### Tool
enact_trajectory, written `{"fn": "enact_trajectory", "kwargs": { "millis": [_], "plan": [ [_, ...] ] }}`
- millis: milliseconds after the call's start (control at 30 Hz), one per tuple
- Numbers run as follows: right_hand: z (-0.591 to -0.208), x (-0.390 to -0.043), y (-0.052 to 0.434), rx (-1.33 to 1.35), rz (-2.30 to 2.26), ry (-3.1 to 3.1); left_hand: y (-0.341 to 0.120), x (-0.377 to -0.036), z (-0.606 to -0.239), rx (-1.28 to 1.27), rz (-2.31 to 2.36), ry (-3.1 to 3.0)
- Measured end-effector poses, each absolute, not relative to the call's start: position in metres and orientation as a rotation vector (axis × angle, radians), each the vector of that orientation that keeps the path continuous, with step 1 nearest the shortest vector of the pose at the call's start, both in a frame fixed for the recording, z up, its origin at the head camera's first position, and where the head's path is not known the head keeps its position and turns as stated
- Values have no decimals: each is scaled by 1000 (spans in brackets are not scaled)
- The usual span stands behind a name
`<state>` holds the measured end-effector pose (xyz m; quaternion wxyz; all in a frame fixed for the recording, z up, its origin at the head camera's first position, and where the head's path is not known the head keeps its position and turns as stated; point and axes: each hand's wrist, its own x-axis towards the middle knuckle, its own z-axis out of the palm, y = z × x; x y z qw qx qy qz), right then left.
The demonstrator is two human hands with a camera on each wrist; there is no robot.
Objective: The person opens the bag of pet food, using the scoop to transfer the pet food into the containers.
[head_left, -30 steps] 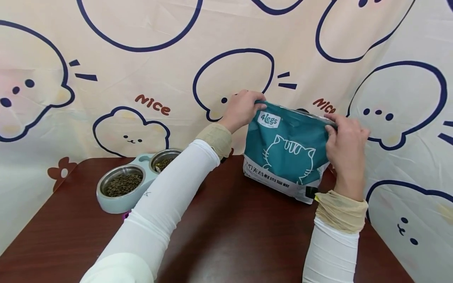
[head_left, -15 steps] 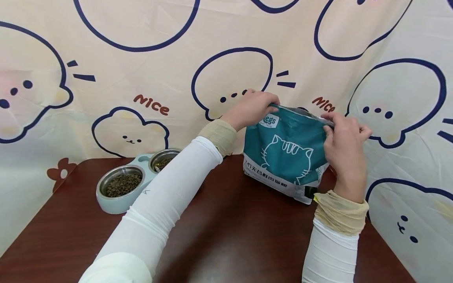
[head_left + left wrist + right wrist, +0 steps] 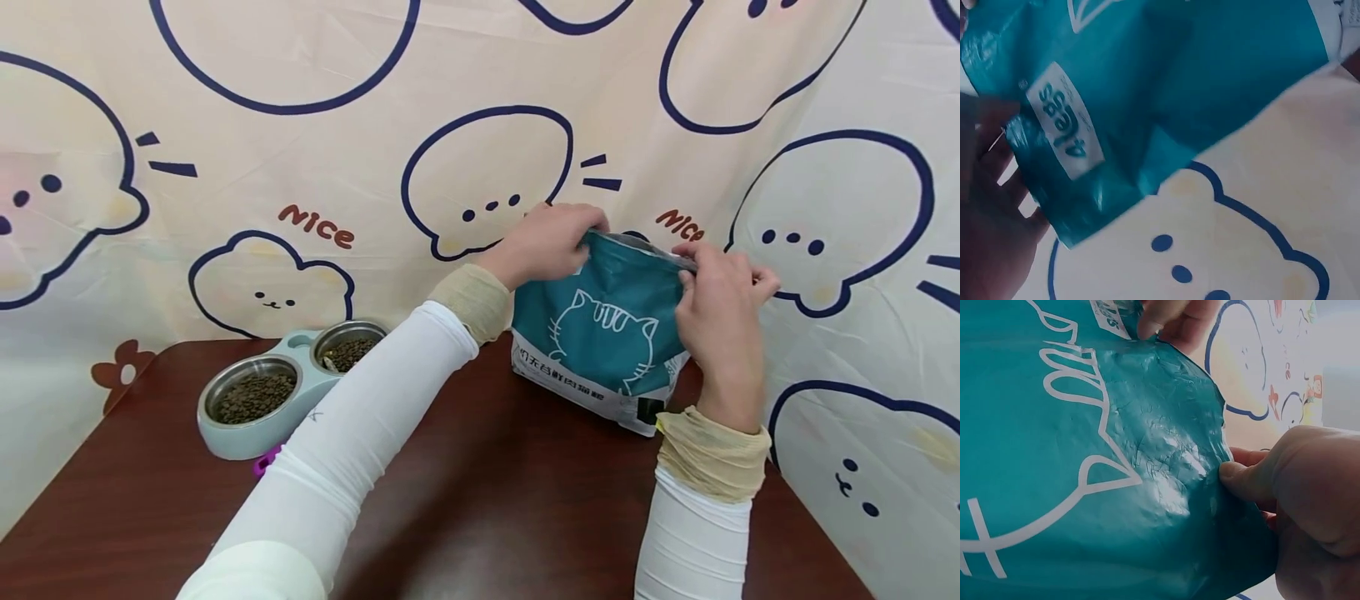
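Hands: L (image 3: 543,242) & R (image 3: 716,300) pinch top edge of cat-food bag (image 3: 600,333) on bench (image 3: 480,500) | soft, crinkly, likely slippery film; best gripped at top corners

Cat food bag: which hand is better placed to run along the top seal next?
Probably left. The left hand pinches the cat food bag at its top edge's left end, free to slide along; the right hand grips the far corner, anchoring it.
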<state>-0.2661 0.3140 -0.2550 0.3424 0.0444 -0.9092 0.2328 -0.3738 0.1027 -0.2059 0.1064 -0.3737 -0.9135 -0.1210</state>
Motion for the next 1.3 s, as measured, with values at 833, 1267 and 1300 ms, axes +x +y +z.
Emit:
{"fn": "enact_trajectory", "kwargs": {
  "millis": [833, 1267, 1300],
  "plan": [
    [-254, -266, 310, 101, 473, -2362, 120, -372, -228, -1123, -281, -2463],
    [-256, -269, 307, 109, 431, -2281, 139, -354, -225, -1074, -292, -2489],
    [-256, -268, 307, 108, 429, -2279, 140, -353, -224, -1081, -306, -2486]
  ]
}}
